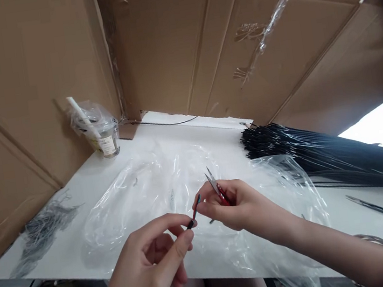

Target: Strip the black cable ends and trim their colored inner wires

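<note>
Two bare hands are working close together above a white, smooth-topped bench (224, 141), and I'm watching from the room. The left hand (160, 253) is pinching the black end of a short, thin, black-sheathed cable (190, 224) between thumb and forefinger, the other fingers curling loosely below. The right hand (236, 203) is closing its thumb and forefinger near the thin red and blue wires (197, 207) coming out of that cable; whether it is gripping them firmly, I cannot tell. It is also holding small red-handled scissors (222, 194) with silver blades, which are pointing up and away, slightly parted.

Beneath both hands, a crumpled clear plastic sheet (126, 211) is spreading over the bench. To the right, a thick bundle of long black cables (315, 157) is lying with its cut ends facing inward, and a dark-handled cutting tool (369, 205) is resting nearer the edge. On the left, a tangle of fine grey strands (52, 223) is sitting near the front, while a clear plastic cup (109, 145) with a white straw (82, 115) is standing against the brown cardboard walls (164, 43).
</note>
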The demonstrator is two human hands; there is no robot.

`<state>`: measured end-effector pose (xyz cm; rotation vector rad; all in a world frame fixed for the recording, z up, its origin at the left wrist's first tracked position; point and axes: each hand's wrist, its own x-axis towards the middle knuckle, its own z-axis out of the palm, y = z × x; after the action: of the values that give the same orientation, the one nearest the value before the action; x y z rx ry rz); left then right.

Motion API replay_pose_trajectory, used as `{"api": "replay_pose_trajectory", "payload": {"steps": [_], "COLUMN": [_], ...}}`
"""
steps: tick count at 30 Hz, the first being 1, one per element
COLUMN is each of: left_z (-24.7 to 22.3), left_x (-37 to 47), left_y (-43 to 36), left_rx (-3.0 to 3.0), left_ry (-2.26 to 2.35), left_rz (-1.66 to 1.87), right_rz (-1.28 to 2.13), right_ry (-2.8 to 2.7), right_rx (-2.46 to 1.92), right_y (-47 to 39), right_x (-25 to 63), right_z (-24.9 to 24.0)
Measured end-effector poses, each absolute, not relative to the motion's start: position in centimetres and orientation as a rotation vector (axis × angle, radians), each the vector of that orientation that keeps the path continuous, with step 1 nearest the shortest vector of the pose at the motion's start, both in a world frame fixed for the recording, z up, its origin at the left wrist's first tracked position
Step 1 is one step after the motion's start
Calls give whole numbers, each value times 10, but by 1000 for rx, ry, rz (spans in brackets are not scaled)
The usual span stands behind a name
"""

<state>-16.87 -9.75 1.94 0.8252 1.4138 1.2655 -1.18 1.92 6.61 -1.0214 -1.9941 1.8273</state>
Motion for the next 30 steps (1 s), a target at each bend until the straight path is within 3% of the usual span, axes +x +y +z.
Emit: {"api": "replay_pose_trajectory", "payload": {"steps": [18, 24, 30], "left_z": [23, 29, 20], "left_x": [-80, -71, -83], "left_y": [-91, -94, -97], "left_rx": [784, 753, 729], "left_ry": [1088, 1107, 1126], "left_rz": [1381, 1502, 1409], "right_rz": [1389, 1409, 1522], "right_ry": [-1742, -1781, -1558], "right_rx": [-923, -866, -742], "right_y": [-16, -24, -32], "right_x": [58, 59, 48], "right_z": [66, 62, 45]}}
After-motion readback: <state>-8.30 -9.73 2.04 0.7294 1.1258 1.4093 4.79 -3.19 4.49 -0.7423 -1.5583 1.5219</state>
